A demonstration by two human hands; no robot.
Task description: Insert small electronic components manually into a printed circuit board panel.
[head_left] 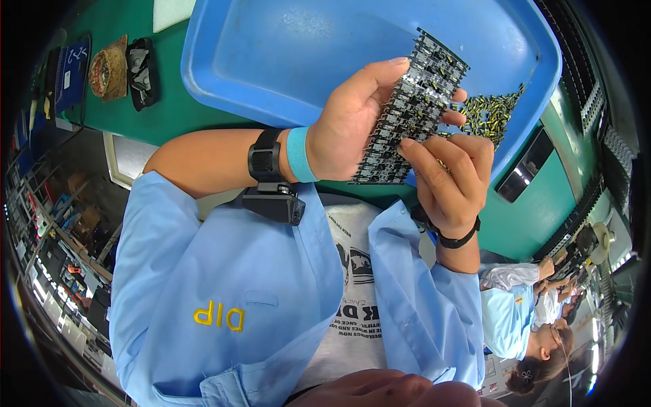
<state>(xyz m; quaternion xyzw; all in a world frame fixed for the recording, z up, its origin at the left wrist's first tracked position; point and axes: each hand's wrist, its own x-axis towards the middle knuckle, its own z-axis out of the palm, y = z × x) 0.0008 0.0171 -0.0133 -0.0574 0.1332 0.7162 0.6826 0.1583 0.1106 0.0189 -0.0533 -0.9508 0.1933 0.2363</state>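
My left hand (346, 122) grips a dark circuit board panel (419, 102) made of many small repeated boards, thumb along its near edge and fingers behind it. The panel is held tilted over the near rim of a blue plastic tray (251, 91). My right hand (456, 173) is closed, its thumb and index fingertips together against the panel's lower right part. Whatever sits between those fingertips is too small or hidden to make out. A pile of small yellow-and-black components (489, 115) lies in the tray's right side, partly behind my fingers.
On the green table (163, 119) left of the tray are a black holder (141, 74), a round patterned item (107, 71) and a blue folder (71, 76). A dark phone-like slab (526, 165) lies right of the tray. Other people in light blue (508, 312) sit at the lower right.
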